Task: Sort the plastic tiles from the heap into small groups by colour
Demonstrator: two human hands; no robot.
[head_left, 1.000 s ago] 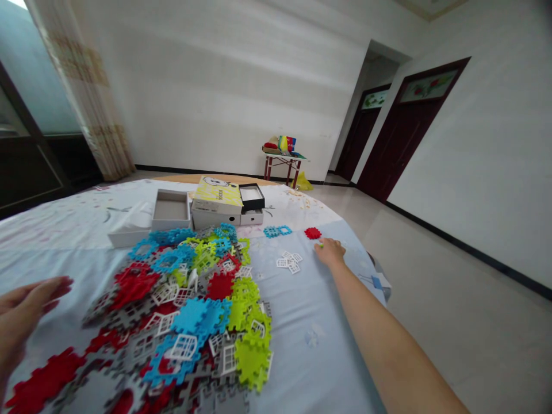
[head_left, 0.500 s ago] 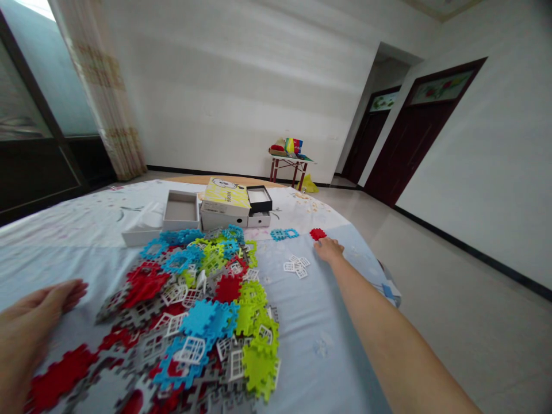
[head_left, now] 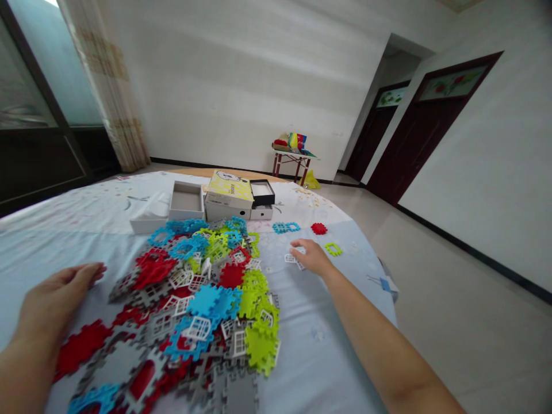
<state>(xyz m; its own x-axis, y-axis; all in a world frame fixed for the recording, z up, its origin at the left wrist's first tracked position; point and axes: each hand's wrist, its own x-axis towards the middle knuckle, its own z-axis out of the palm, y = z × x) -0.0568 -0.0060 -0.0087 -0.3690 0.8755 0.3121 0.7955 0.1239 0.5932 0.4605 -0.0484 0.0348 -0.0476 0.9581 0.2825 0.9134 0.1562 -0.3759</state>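
A heap of interlocking plastic tiles (head_left: 202, 287) in red, blue, green, grey and white lies on a light blue bedsheet (head_left: 328, 339). My right hand (head_left: 311, 256) reaches out over small white window pieces (head_left: 291, 259), fingers loosely spread, holding nothing I can see. Just right of it lies a green frame tile (head_left: 333, 249). Beyond it sit a red tile (head_left: 319, 229) and a blue tile (head_left: 286, 227). My left hand (head_left: 58, 294) rests flat on the sheet at the left edge of the heap, fingers stretched.
Open cardboard boxes (head_left: 186, 200) and a yellow-lidded box (head_left: 229, 191) stand behind the heap. The bed's right edge drops to a tiled floor (head_left: 448, 287). A small red table (head_left: 293, 160) with coloured items stands by the far wall, near dark doors (head_left: 414, 132).
My right hand has pulled back left from beside the red tile to the white window pieces, leaving a green frame tile on the sheet. My left hand shifted slightly toward the heap.
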